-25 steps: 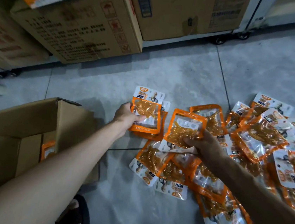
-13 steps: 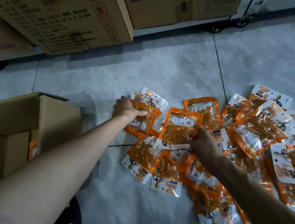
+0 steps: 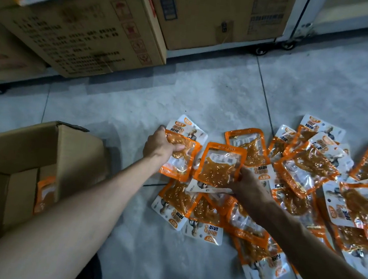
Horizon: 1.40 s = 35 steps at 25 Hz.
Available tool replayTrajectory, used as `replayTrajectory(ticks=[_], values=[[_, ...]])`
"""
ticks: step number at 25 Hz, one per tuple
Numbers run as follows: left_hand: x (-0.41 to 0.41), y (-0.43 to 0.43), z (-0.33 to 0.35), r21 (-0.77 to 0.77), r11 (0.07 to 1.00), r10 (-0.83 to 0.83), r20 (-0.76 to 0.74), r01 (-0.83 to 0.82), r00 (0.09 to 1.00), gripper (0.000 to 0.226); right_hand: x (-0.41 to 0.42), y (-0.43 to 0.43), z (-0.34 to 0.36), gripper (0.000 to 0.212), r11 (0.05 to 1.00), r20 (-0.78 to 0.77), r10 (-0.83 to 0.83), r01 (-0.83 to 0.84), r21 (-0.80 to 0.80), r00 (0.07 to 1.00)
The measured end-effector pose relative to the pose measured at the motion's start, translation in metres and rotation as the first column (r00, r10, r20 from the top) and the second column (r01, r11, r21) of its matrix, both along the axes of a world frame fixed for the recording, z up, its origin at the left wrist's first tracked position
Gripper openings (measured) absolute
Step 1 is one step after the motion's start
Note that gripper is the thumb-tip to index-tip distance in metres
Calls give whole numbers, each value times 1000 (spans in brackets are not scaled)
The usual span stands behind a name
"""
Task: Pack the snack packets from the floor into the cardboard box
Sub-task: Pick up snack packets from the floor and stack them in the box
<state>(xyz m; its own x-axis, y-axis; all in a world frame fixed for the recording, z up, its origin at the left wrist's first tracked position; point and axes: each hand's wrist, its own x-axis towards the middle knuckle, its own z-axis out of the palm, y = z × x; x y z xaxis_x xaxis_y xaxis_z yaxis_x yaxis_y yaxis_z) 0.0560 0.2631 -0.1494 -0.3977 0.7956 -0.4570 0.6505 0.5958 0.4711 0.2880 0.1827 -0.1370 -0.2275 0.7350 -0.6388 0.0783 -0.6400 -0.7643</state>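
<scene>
At the far left stands the open cardboard box (image 3: 22, 144), its flaps up and its near wall in shadow. Inside it one snack packet (image 3: 45, 192) leans upright against the inner wall, with only its orange edge showing. At the bottom edge, just right of the box, a dark sandal (image 3: 94, 271) is partly in view.

The left arm reaches out from the lower left over the grey tiled floor (image 3: 205, 100). The left hand (image 3: 161, 146) has its fingers curled over the top of an orange packet (image 3: 181, 162) and grips it. A white-topped packet (image 3: 189, 127) lies right behind it, and whether the hand holds that one too cannot be told. Nor is it clear whether the gripped packet is lifted or rests on the floor.

Just to the right, the right hand (image 3: 249, 185) pinches a second packet (image 3: 220, 166) by its lower right corner. It is tilted up towards the camera, its clear window full of orange-brown strips.

Under and beyond that hand the loose packets (image 3: 307, 171) spread over the floor towards the right edge, overlapping one another — some face up, some showing the clear side.

Along the top, brown shipping cartons (image 3: 87, 36) are stacked, and small black wheels (image 3: 260, 50) show under a pale frame to the right of them.
</scene>
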Motion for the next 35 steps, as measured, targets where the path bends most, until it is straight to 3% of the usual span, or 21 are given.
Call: replayTrajectory(ticks=[4,7,9,16,21,28,31,33,35], values=[[-14,-28,52,77,994,52,239,-73,970,45,-8,-10,47,31,996,-17,45,-44,74,999],[-47,-48,120,78,990,60,529,-119,847,40,-29,-17,97,32,994,-136,21,-7,105,990],[-75,-61,167,87,990,29,627,-108,778,40,-52,-20,131,30,991,-187,35,-11,130,982],[-179,-126,282,107,986,8,739,-129,673,34,-158,-39,239,22,999,-454,41,-38,16,890],[-230,-164,285,61,983,68,753,-172,654,34,-210,-42,249,29,990,-358,137,-140,20,924],[-293,-197,243,100,873,213,802,-478,557,30,-292,-38,233,29,899,-213,438,-429,90,874],[-324,-205,217,90,804,292,801,-588,522,33,-318,-22,216,37,766,4,626,-615,187,780],[-348,-211,197,61,746,381,779,-664,499,37,-341,-4,213,39,562,313,715,-780,276,626],[-369,-215,180,43,698,464,733,-715,497,39,-369,16,210,32,283,631,664,-916,284,401]])
